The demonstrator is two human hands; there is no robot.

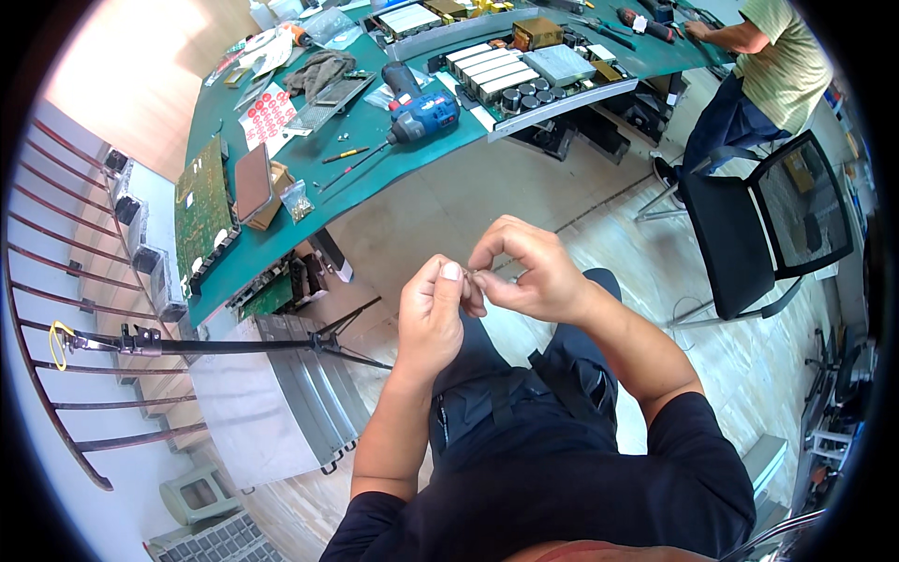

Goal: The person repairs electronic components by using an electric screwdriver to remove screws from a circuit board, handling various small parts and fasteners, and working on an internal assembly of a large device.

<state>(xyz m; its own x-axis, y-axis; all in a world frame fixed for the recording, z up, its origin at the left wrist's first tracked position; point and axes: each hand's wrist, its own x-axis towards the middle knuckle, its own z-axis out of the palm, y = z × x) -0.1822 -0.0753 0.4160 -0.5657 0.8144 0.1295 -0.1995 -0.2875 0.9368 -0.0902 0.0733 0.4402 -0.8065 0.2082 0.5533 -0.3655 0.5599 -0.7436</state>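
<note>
Above my lap, my left hand [434, 314] and my right hand [534, 272] meet with fingertips closed around something small, mostly hidden and too small to name. Beyond them, the green-topped table [393, 173] bears a blue cordless drill [421, 117], a thin screwdriver [345, 153], a small bag of hardware [298, 203], a brown flat case on a carton [255, 187] and a large circuit board [199, 215].
Open electronic units [534, 70] line the table's back. A co-worker [768, 75] stands at upper right behind a black chair [726, 244]. At left are a stand's horizontal bar [234, 347], metal railing [66, 281] and metal cases [262, 412].
</note>
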